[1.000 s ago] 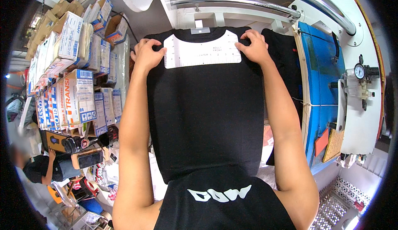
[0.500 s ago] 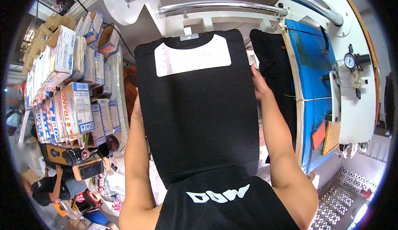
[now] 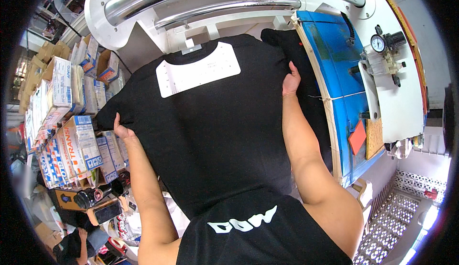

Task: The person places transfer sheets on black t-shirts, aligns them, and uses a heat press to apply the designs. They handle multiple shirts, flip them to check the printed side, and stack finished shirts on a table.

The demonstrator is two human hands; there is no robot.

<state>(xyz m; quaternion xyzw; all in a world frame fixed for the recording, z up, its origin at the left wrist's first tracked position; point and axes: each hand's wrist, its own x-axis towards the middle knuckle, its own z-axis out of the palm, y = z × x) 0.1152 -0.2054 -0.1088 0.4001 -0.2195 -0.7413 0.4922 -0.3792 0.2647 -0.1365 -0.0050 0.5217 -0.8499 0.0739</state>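
Note:
A black T-shirt (image 3: 210, 136) lies spread out in front of me, with its neckline away from me. Across its upper chest, just below the collar, rests a white curved template (image 3: 198, 74) with small markings. My left hand (image 3: 123, 128) is closed on the left sleeve, thumb up, and its other fingers are out of sight beneath the fabric. On the opposite side, my right hand (image 3: 290, 81) grips the right sleeve edge, also thumb up. The shirt's lower end meets the black printed top I am wearing.
Chrome bars (image 3: 229, 2) of a white machine frame run behind the shirt. To the right stand a blue panel (image 3: 325, 74) tied with string and a pressure gauge (image 3: 377, 43). Stacked cardboard boxes (image 3: 81, 138) fill the left. Another person (image 3: 71, 246) is at lower left.
The shirt's sleeves have come out to the sides, the left one widely. My left hand has moved outward with its sleeve; my right hand now grips the other. The view has shifted.

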